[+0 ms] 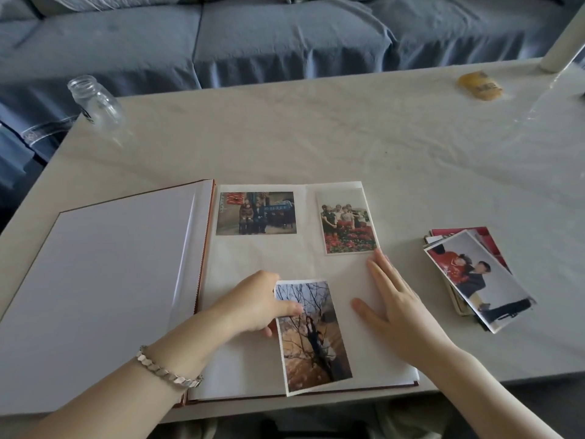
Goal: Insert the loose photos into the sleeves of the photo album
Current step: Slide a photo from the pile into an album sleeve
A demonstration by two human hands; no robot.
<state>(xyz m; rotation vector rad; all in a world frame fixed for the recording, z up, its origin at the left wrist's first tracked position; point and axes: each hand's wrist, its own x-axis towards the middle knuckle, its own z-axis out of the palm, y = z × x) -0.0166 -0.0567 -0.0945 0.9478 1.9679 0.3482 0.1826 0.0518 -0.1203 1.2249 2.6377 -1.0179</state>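
On the pale marble-patterned table a brown-covered photo album was laid open, with a landscape group photo and a portrait photo of people behind red flowers on its white right-hand page. A stack of loose colour photos was set on the table right of the album. A portrait photo of a bare tree was pinched at its left edge by the left hand over the page's lower half, while the right hand was pressed flat, fingers straight, beside it.
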